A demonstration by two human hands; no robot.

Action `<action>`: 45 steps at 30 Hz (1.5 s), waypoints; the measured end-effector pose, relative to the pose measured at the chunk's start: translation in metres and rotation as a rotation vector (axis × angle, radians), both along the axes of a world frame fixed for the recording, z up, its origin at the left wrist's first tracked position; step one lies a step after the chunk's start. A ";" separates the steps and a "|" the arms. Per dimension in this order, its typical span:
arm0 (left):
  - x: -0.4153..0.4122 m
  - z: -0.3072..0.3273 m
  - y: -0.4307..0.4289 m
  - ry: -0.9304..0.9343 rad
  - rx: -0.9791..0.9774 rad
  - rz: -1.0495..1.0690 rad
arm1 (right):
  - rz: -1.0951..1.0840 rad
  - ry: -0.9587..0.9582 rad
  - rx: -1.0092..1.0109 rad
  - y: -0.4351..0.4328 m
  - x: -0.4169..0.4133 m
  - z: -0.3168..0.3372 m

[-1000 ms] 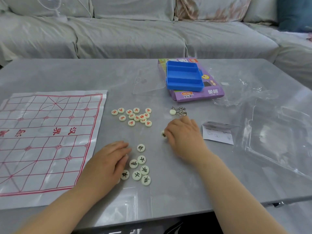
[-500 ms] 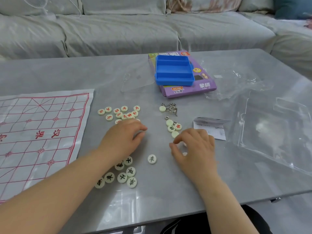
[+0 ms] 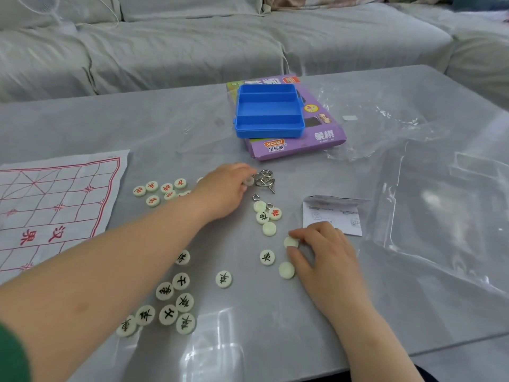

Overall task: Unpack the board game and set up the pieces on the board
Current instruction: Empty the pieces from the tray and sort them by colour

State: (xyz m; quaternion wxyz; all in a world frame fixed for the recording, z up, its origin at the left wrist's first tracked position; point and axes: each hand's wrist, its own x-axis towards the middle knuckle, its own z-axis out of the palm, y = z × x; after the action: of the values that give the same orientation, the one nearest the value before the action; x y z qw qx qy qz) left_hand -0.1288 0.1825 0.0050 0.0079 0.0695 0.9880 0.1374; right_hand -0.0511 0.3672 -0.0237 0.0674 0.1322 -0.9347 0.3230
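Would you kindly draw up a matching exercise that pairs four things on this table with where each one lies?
Things:
1. blue plastic tray
2. white paper board with red grid
3. twisted metal wire rings
4. white folded paper leaflet

Places:
A. lying flat at far left
B. on the purple cardboard box
C. just beyond the right hand
D. beside the left hand's fingertips

Pairs: 1-B, 2-A, 3-D, 4-C.
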 end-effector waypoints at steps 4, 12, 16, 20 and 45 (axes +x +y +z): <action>-0.005 -0.003 0.004 0.081 -0.032 0.025 | -0.025 0.066 0.014 -0.002 -0.003 -0.003; 0.003 0.001 0.004 0.109 -0.258 0.019 | -0.065 0.035 0.009 -0.002 -0.004 0.006; 0.018 0.005 0.000 0.134 -0.046 0.104 | -0.105 -0.016 0.015 0.003 -0.006 0.007; 0.045 0.014 -0.009 0.037 0.609 0.350 | -0.165 -0.107 -0.118 0.005 -0.004 0.013; 0.195 -0.006 -0.077 0.233 0.423 0.359 | 0.096 -0.248 -0.180 -0.108 0.006 0.047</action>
State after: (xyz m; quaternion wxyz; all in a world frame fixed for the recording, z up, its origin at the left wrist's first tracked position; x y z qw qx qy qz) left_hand 0.0663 0.1055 -0.0009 -0.1447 -0.0908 0.9283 0.3302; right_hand -0.0454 0.2590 0.0229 -0.0523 0.1293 -0.8956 0.4223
